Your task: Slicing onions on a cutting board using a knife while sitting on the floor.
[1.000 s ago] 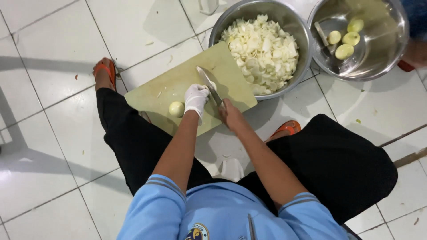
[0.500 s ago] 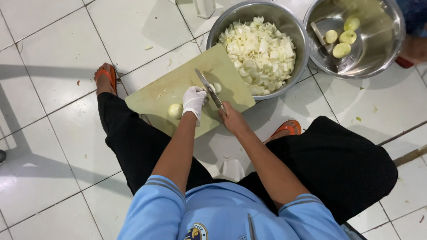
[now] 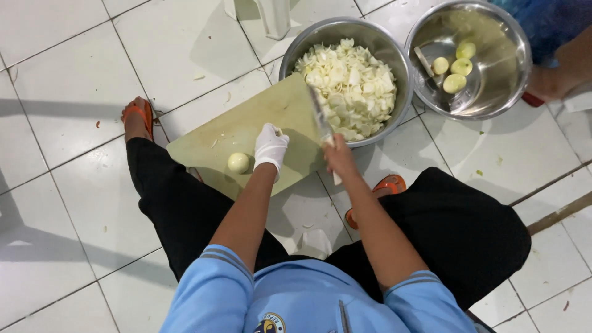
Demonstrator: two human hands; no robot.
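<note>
White floor tiles (image 3: 80, 68) fill the frame, and you crouch over them at lower centre, orange sandals (image 3: 139, 115) to either side. At upper centre the larger steel bowl (image 3: 295, 50) sits heaped with chopped pale onion pieces (image 3: 351, 83); a second steel bowl (image 3: 515, 74) at upper right holds three peeled whole onions (image 3: 455, 82) and a utensil, with another person's foot (image 3: 552, 80) just beside it. Your pale green cutting board (image 3: 237, 132) lies in the middle, its far corner touching the full bowl. Your right hand (image 3: 338, 157) is clenched around the handle of a knife (image 3: 320, 117), blade raised toward that bowl's rim. Your gloved left hand (image 3: 270, 147) rests fingers-down on the board, seemingly over a small piece you cannot clearly make out, so whether it grips anything cannot be told. One peeled onion (image 3: 238, 163) sits on the board just beside that glove, toward the left. To cut well, curl the gloved fingertips back, bring the blade down clear of them, and keep the loose onion from rolling off the board's near edge.
</note>
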